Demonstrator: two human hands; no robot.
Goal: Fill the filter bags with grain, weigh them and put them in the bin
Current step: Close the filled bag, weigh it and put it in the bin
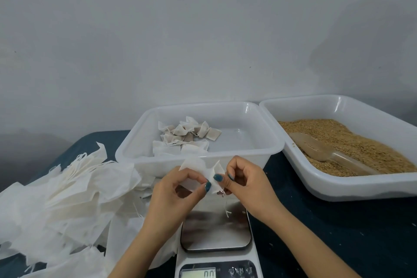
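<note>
An empty white filter bag [195,168] hangs above the scale [216,230], and both hands pinch it. My left hand [176,189] holds its left side between thumb and fingers. My right hand [244,178] pinches its right edge, where a drawstring dangles. The scale's steel plate is bare and its display reads 0.0. Behind the hands stands the white bin [266,140] with several filled bags [187,134] in its back left part. At the right a white tray [338,183] holds brown grain [361,142] with a clear scoop [325,149] lying in it.
A loose pile of empty filter bags [67,196] covers the left side of the dark blue table [327,232]. A plain grey wall rises behind the bin and the tray. Scattered grains dot the cloth at the right.
</note>
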